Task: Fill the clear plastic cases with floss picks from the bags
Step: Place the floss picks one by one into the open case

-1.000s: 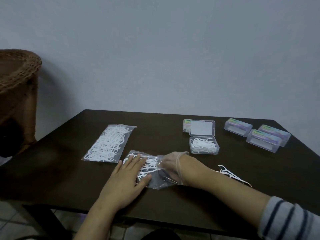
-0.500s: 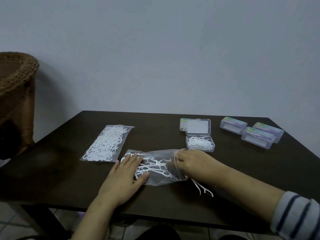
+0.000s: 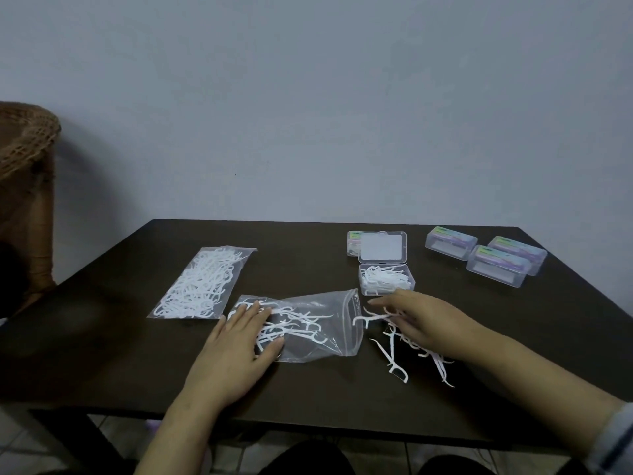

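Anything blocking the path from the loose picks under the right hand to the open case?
Nothing visible does. The open case sits just beyond the right hand, lid tipped back away from it, opening unobstructed. The loose picks lie on bare table beside the bag mouth; the left hand presses the bag's far end, clear of that path.

You face a plain, dimly lit grey-blue wall (image 3: 308,97) behind a dark brown table (image 3: 102,337), with a woven wicker chair (image 3: 24,159) standing at your far left and pale floor tiles (image 3: 20,450) showing beneath the table's near edge.
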